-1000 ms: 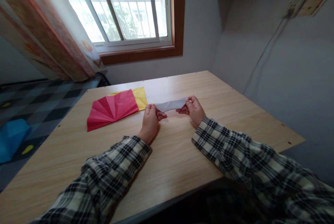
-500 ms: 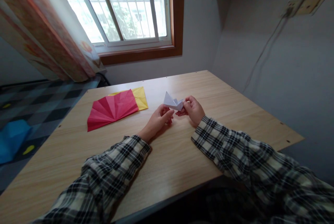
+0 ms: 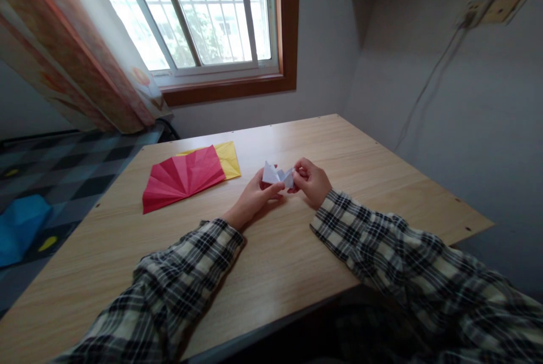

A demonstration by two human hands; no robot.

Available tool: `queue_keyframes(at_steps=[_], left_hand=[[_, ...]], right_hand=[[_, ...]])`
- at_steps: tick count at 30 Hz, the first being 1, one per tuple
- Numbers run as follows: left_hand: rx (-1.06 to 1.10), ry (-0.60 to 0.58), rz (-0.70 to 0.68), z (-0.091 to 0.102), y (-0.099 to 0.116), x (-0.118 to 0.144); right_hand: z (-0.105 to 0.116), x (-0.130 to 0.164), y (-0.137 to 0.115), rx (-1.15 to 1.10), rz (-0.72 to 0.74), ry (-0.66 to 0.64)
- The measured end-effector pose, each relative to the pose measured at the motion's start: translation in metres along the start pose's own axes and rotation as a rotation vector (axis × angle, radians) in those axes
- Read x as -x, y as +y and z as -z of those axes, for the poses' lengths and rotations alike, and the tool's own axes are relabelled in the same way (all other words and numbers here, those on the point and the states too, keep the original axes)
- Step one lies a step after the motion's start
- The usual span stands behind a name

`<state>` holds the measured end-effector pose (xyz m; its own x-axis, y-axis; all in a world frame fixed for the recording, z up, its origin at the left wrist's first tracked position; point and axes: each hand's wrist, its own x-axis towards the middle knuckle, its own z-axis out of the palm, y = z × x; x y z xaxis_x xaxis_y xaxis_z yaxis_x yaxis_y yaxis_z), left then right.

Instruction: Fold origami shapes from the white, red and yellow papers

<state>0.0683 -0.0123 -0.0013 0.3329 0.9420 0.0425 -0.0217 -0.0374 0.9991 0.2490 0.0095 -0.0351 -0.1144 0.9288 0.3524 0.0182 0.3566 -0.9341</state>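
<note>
Drawn together since a second ago, with the white folded paper [image 3: 276, 175] no longer stretched out as a long strip but bunched into a small peaked shape between both hands. Held just above the bench [image 3: 382, 177], near its middle, probably raised off the wood so both sides of the folds can be reached and pressed at once. Left hand [image 3: 258, 194] turned palm up and cupped beneath the paper's near-left part, fingers curled up around it in a loose but closed grip, wrist resting low toward the wood. Right hand [image 3: 311, 182] closed more tightly, thumb and fingertips pinching the paper's right end, knuckles up, back of the hand facing the camera. Both forearms in checked sleeves angled inward from the near edge, meeting in a narrow V at the paper. Lying flat and well apart to the left: a red pleated sheet [image 3: 182, 177] overlapping a yellow sheet [image 3: 229, 157], likely set aside out of the way, untouched by either hand. Beyond the far edge, a window [image 3: 199, 13] and a curtain [image 3: 72, 53].
</note>
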Motion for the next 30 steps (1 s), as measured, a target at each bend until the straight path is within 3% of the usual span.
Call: queue_keyframes(at_steps=[14, 23, 26, 30], left_hand=[[0.33, 0.185, -0.035, 0.008, -0.016, -0.012], [0.336, 0.32, -0.016, 0.007, -0.012, -0.012], [0.316, 0.339, -0.027, 0.006, -0.013, -0.012], [0.267, 0.311, -0.061, 0.004, -0.017, -0.012]], right_hand=[[-0.004, -0.003, 0.004, -0.141, -0.024, 0.057], [-0.004, -0.004, 0.001, -0.271, -0.148, 0.024], [-0.005, -0.004, 0.0, -0.338, -0.221, -0.052], [-0.009, -0.001, 0.0, -0.267, -0.29, -0.277]])
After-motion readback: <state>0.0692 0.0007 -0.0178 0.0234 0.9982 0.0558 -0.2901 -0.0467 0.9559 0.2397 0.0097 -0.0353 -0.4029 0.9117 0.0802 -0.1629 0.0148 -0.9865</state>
